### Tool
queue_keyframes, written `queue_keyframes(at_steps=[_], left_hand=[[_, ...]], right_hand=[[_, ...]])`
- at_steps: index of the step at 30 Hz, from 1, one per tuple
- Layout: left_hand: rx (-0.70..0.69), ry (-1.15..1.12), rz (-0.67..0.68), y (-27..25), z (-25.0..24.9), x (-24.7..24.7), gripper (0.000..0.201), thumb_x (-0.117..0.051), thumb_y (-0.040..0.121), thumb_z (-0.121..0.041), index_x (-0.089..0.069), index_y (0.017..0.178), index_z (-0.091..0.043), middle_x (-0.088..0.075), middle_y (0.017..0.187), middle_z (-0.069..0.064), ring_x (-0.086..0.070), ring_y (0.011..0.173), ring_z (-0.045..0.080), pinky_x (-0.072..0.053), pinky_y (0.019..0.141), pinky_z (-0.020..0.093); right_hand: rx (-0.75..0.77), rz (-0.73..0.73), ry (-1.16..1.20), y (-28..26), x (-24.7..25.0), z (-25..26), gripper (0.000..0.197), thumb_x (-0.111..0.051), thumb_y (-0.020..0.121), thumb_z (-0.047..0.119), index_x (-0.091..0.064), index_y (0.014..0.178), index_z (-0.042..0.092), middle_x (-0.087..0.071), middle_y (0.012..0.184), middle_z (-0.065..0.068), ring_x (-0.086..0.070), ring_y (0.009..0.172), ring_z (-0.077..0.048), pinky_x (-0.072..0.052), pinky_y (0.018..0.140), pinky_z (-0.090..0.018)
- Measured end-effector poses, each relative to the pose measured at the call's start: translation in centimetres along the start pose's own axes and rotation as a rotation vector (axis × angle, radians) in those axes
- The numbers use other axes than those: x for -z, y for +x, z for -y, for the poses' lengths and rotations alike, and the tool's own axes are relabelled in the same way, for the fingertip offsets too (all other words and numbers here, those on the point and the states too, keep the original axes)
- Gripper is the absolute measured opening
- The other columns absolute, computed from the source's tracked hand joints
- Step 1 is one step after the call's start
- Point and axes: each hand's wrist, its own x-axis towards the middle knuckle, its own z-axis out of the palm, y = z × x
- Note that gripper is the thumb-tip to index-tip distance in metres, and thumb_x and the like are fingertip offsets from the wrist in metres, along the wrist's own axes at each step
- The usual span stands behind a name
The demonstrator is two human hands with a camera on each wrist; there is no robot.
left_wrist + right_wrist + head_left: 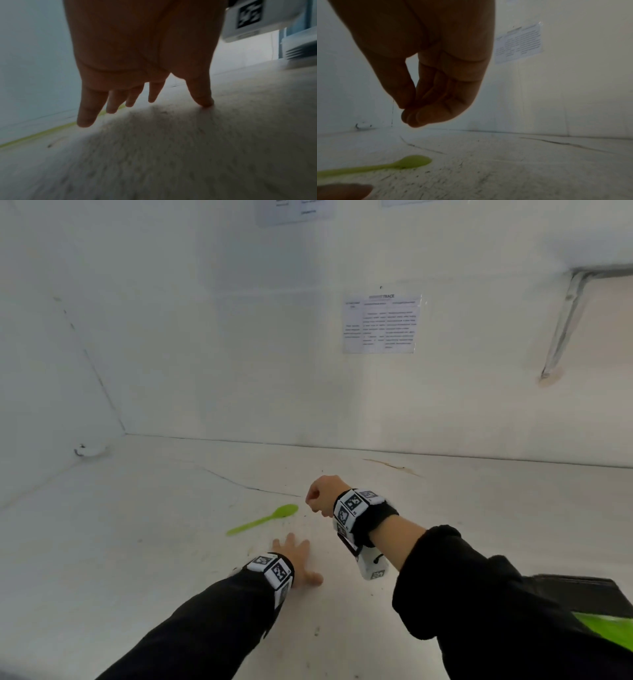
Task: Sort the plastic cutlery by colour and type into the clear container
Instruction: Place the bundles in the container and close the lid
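Observation:
A lime-green plastic spoon [263,520] lies on the white table, bowl to the right. My left hand [297,554] rests just in front of it with fingers straight and spread, thumb tip on the table, holding nothing. In the left wrist view the spoon [34,136] shows as a green strip behind the left hand [145,108]. My right hand [313,501] hovers just right of the spoon's bowl. In the right wrist view, its curled fingers [419,116] meet the thumb and hold nothing, with the spoon [385,165] below-left. No clear container is plainly seen.
White walls close off the table at the back and left. A printed sheet [380,323] hangs on the back wall. A dark flat object [582,594] with something green [606,625] beside it sits at the lower right, partly behind my right sleeve.

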Motion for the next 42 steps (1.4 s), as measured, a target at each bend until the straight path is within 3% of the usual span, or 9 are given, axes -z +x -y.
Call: queue_keyframes(at_steps=[4,9,20,22,24,26,31,36,42], left_hand=[[0.006,-0.047,-0.014,0.3,0.4,-1.3,0.083,-0.047,0.087,-0.056,-0.003,0.149,-0.023,0.006,0.157,0.005,0.0,0.142,0.04,-0.017,0.111,0.058],[0.021,-0.116,-0.004,1.2,0.5,-1.3,0.085,-0.055,0.082,-0.054,-0.009,0.148,-0.024,0.0,0.154,0.002,-0.004,0.141,0.037,-0.018,0.109,0.061],[0.01,-0.107,0.041,1.2,0.9,-0.6,0.087,-0.054,0.084,-0.053,-0.005,0.149,-0.022,-0.001,0.157,0.006,-0.001,0.143,0.035,-0.015,0.111,0.06],[0.01,-0.103,0.037,1.0,0.9,-0.5,0.084,-0.054,0.084,-0.053,-0.008,0.149,-0.022,-0.003,0.156,0.006,-0.002,0.142,0.035,-0.015,0.111,0.06],[0.005,-0.101,0.029,1.0,0.9,-0.5,0.08,-0.053,0.084,-0.053,-0.015,0.147,-0.023,-0.008,0.156,0.006,-0.005,0.141,0.035,-0.017,0.11,0.06],[0.008,-0.095,0.018,1.0,0.9,-0.6,0.079,-0.053,0.083,-0.054,-0.018,0.146,-0.022,-0.009,0.155,0.006,-0.008,0.14,0.035,-0.019,0.109,0.06],[0.015,-0.134,-0.024,0.5,0.8,-0.5,0.087,-0.057,0.082,-0.055,-0.011,0.149,-0.025,-0.009,0.154,0.001,-0.011,0.141,0.034,-0.022,0.11,0.057],[-0.014,-0.07,0.002,0.1,1.1,-0.2,0.085,-0.055,0.083,-0.058,-0.012,0.149,-0.025,-0.006,0.157,0.008,-0.011,0.141,0.039,-0.025,0.111,0.055],[0.063,-0.078,-0.013,-1.4,-0.2,0.2,0.08,-0.051,0.089,-0.052,-0.007,0.151,-0.024,-0.001,0.159,0.009,-0.007,0.145,0.035,-0.016,0.117,0.04]], right_hand=[[0.064,0.137,-0.175,5.0,-3.2,2.3,0.035,-0.043,0.096,0.007,-0.059,0.126,0.009,-0.056,0.133,-0.01,-0.053,0.121,-0.026,-0.044,0.101,-0.033],[0.091,0.29,-0.316,8.6,-5.2,3.9,0.046,-0.038,0.097,0.003,-0.04,0.142,0.014,-0.037,0.149,-0.009,-0.037,0.136,-0.025,-0.032,0.111,-0.033],[0.125,0.311,-0.371,10.7,-7.4,3.7,0.053,-0.055,0.09,0.009,-0.038,0.139,0.019,-0.05,0.131,-0.017,-0.051,0.117,-0.032,-0.043,0.088,-0.036],[0.121,0.294,-0.356,10.7,-7.5,3.7,0.033,-0.052,0.089,0.008,-0.053,0.121,0.018,-0.056,0.117,-0.015,-0.055,0.099,-0.031,-0.041,0.074,-0.031],[0.072,0.292,-0.31,10.5,-7.3,3.9,0.013,-0.049,0.087,0.005,-0.054,0.08,0.016,-0.055,0.09,-0.009,-0.049,0.083,-0.025,-0.034,0.058,-0.024],[0.031,0.267,-0.279,10.2,-7.1,3.9,0.032,-0.047,0.088,0.006,-0.038,0.061,0.021,-0.041,0.069,0.001,-0.043,0.073,-0.021,-0.029,0.053,-0.022],[0.021,0.174,-0.223,7.3,-5.0,3.1,0.013,-0.043,0.087,0.004,-0.045,0.078,0.013,-0.039,0.066,-0.002,-0.039,0.058,-0.022,-0.032,0.054,-0.027],[-0.012,-0.122,0.109,3.2,-3.1,0.2,0.025,-0.048,0.089,0.004,-0.064,0.108,0.005,-0.064,0.113,-0.013,-0.06,0.103,-0.029,-0.047,0.086,-0.028],[-0.073,-0.325,0.418,-3.5,-0.8,-3.2,0.012,-0.059,0.082,0.009,-0.065,0.092,0.008,-0.061,0.088,-0.007,-0.055,0.081,-0.017,-0.042,0.062,-0.014]])
